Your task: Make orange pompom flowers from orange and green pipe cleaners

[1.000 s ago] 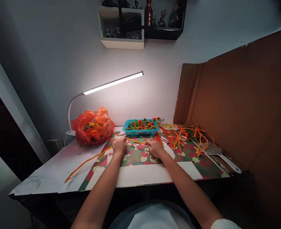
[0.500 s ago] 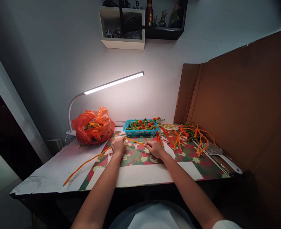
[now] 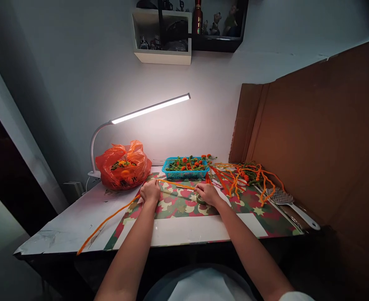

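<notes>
A long orange pipe cleaner (image 3: 109, 219) runs from the table's front left edge up to my hands. My left hand (image 3: 149, 191) is closed on it over the patterned mat (image 3: 184, 205). My right hand (image 3: 207, 193) pinches the other end of the orange strand, with a small roll of green tape (image 3: 200, 199) under its fingers. Between the two hands the strand is stretched above the mat.
An orange plastic bag (image 3: 123, 166) sits at the back left under a white desk lamp (image 3: 149, 109). A blue basket (image 3: 185, 169) of small orange flowers stands behind my hands. Loose orange and green pipe cleaners (image 3: 250, 176) and a white brush (image 3: 286, 200) lie right, beside a cardboard wall (image 3: 322, 138).
My left hand has slid left along the orange strand, and the strand's free end has moved further toward the table's front left edge. The green tape roll now shows under my right hand.
</notes>
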Demonstrator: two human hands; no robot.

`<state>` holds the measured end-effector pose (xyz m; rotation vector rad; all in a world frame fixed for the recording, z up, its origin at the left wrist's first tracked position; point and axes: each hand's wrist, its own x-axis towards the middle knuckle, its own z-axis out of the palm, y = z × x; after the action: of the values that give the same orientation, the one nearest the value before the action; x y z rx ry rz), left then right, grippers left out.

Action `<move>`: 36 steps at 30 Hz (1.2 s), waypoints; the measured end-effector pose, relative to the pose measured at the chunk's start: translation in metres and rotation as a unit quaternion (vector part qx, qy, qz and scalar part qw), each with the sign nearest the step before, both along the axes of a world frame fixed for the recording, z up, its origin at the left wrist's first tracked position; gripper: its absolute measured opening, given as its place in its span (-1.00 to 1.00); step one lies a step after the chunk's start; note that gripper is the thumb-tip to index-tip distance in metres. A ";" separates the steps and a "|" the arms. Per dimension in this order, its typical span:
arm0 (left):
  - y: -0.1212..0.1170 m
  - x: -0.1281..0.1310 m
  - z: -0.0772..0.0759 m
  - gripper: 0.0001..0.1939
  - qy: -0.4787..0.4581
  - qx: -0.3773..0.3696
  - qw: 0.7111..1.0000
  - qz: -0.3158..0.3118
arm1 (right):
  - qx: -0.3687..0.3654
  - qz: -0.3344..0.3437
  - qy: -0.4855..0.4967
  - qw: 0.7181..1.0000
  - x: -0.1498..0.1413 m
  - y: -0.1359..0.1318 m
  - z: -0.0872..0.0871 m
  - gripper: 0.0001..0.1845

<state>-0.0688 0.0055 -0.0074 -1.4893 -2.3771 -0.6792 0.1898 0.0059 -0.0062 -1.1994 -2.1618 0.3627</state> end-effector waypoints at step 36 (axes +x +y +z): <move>-0.001 -0.002 -0.001 -0.65 0.078 0.046 0.988 -0.128 | -0.196 -0.012 0.601 0.775 0.054 0.034 0.000 -0.59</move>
<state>-0.0708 0.0049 -0.0086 -1.7559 -2.0331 -0.6910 0.2438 0.0396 -0.0067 -0.7768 -0.9406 1.2219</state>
